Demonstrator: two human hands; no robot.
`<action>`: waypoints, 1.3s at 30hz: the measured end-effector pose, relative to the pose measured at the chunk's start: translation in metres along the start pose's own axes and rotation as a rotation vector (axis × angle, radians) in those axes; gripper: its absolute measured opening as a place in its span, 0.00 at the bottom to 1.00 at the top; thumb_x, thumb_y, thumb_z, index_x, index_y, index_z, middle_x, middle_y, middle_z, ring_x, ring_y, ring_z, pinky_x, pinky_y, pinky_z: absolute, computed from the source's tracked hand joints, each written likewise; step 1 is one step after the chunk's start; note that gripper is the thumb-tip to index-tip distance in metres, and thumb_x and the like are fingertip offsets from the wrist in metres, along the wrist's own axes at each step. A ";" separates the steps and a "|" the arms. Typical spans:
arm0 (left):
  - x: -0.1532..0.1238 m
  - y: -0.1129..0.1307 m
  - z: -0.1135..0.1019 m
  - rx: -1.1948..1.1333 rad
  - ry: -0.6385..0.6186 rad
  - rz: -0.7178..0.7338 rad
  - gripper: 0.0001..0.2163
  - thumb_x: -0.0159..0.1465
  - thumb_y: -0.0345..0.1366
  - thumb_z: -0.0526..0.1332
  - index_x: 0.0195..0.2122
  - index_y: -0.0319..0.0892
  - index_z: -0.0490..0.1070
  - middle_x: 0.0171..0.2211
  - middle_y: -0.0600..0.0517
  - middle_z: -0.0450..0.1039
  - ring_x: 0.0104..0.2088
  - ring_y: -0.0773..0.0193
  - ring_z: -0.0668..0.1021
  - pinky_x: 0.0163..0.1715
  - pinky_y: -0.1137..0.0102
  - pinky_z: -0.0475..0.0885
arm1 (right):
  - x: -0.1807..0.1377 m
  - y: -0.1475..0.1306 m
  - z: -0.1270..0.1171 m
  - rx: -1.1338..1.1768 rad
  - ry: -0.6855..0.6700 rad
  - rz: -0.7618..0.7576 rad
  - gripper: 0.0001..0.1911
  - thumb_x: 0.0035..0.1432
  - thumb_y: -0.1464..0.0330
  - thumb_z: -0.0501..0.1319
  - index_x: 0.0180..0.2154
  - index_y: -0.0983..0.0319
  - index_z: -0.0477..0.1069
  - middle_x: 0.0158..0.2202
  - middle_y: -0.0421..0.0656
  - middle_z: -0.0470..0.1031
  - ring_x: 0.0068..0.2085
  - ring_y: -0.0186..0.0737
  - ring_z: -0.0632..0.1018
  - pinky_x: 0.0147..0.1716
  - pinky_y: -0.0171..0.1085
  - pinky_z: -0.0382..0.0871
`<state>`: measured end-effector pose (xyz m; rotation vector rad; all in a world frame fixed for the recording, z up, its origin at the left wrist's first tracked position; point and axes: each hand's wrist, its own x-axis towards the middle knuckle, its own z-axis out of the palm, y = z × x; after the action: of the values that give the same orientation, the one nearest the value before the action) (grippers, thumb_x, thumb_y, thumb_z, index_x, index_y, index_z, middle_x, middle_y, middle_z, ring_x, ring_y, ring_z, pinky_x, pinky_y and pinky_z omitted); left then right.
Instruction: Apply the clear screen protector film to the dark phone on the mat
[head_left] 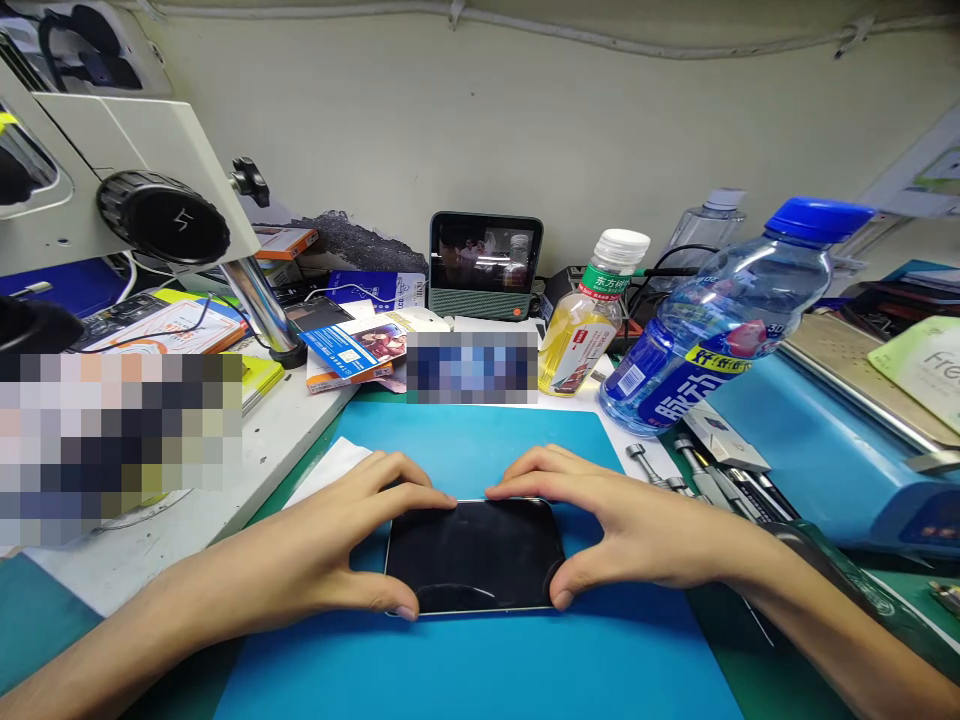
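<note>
A smartphone (pixel 474 555) with a dark screen lies sideways on the blue mat (pixel 480 665). My left hand (pixel 367 535) grips its left end, thumb at the near corner and fingers along the far edge. At the other end my right hand (pixel 592 520) holds it likewise, thumb on the near right corner, fingertips on the far edge. A curved streak of light shows on the lower part of the glass. The phone's underside is hidden.
A microscope stand (pixel 255 300) rises at the left. Behind the mat are a smart display (pixel 486 265), a yellow drink bottle (pixel 585 320) and a large blue-capped bottle (pixel 712 320). Screwdrivers (pixel 701 470) and a blue machine (pixel 817 450) stand at the right.
</note>
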<state>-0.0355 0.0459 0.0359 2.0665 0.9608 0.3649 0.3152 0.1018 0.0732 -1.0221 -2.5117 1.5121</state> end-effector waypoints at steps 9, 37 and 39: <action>0.001 0.000 0.009 0.103 0.041 0.016 0.34 0.71 0.47 0.77 0.75 0.68 0.66 0.65 0.50 0.72 0.63 0.49 0.77 0.63 0.62 0.75 | 0.013 -0.008 0.034 -0.173 0.187 -0.033 0.39 0.58 0.46 0.80 0.65 0.52 0.77 0.61 0.48 0.76 0.62 0.57 0.75 0.63 0.52 0.72; 0.004 0.010 0.012 -0.068 0.038 -0.095 0.22 0.79 0.40 0.67 0.71 0.67 0.71 0.62 0.55 0.73 0.64 0.55 0.75 0.66 0.64 0.69 | 0.011 -0.006 0.028 -0.004 0.144 -0.003 0.30 0.65 0.54 0.78 0.64 0.52 0.79 0.57 0.44 0.75 0.61 0.51 0.75 0.61 0.46 0.68; 0.002 0.004 0.006 -0.077 0.014 -0.069 0.22 0.80 0.40 0.65 0.72 0.70 0.71 0.64 0.56 0.73 0.65 0.56 0.75 0.67 0.66 0.68 | 0.010 -0.003 0.022 0.010 0.118 -0.030 0.29 0.68 0.54 0.75 0.66 0.52 0.79 0.59 0.45 0.76 0.62 0.51 0.75 0.63 0.46 0.68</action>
<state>-0.0290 0.0422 0.0352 1.9581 1.0082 0.3744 0.2988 0.0895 0.0611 -1.0354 -2.4264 1.4105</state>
